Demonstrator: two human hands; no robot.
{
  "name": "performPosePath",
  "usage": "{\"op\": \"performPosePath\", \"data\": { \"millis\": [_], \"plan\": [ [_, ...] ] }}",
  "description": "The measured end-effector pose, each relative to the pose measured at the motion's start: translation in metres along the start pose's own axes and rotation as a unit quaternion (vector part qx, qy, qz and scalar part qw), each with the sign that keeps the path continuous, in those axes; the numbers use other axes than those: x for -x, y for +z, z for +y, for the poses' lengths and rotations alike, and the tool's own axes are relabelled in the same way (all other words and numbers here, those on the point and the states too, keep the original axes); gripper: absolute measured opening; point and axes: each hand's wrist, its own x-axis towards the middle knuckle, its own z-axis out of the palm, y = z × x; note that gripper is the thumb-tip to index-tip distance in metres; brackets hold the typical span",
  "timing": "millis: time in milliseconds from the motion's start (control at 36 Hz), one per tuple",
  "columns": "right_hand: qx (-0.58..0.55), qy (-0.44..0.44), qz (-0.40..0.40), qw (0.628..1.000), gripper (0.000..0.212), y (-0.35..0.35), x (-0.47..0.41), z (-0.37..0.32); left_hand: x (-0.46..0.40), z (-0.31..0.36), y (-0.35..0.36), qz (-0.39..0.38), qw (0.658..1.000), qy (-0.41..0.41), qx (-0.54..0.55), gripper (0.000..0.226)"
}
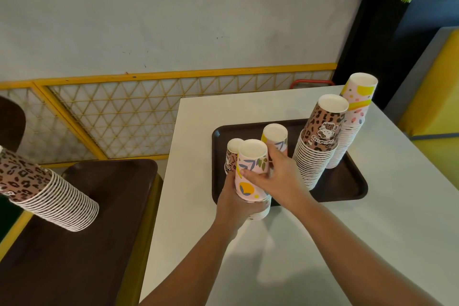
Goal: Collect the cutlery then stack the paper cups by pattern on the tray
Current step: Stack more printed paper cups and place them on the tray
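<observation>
The left hand (232, 202) is wrapped around a leaf cup stack (252, 176), holding it over the surface (372, 218). The right hand (275, 176) pinches its top cup. The tray (347, 181) sits just past both hands.

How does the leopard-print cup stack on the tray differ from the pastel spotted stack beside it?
The leopard stack is brown with a cartoon sticker design; the spotted stack is pale pink with yellow patches. The leopard stack reaches lower in the picture and is nearer. Both are upside down, untouched, on the dark tray.
</observation>
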Motion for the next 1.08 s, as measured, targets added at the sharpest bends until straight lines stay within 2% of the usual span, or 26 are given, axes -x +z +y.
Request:
{"op": "performPosePath", "data": {
  "millis": [389, 500, 583, 694, 778, 889, 1083],
  "plan": [
    [-0.057, -0.004, 0.047, 0.997, 0.042, -0.017, -0.007, -0.009, 0.006, -0.001, -0.003, -0.034, 0.996, -0.025, 0.082, 0.083],
    [-0.095, -0.031, 0.117, 0.988, 0.038, -0.034, -0.016, -0.024, 0.007, -0.001, -0.002, -0.025, 0.995, -0.046, 0.079, 0.087],
    [-0.115, -0.054, 0.171, 0.977, 0.038, -0.049, -0.025, -0.037, 0.005, -0.004, -0.002, -0.021, 0.996, -0.052, 0.068, 0.075],
    [-0.130, -0.060, 0.242, 0.960, 0.047, -0.062, -0.040, -0.038, 0.003, -0.006, -0.002, -0.020, 0.997, -0.051, 0.050, 0.071],
    [-0.105, -0.051, 0.267, 0.957, 0.056, -0.062, -0.050, -0.031, 0.003, -0.005, -0.002, -0.020, 0.998, -0.052, 0.041, 0.072],
    [-0.041, -0.036, 0.268, 0.962, 0.054, -0.050, -0.055, -0.019, 0.002, -0.006, -0.002, -0.020, 0.997, -0.052, 0.046, 0.071],
    [-0.003, -0.017, 0.232, 0.972, 0.058, -0.030, -0.047, 0.002, 0.003, -0.003, -0.005, -0.022, 0.997, -0.050, 0.062, 0.067]
  ]
}}
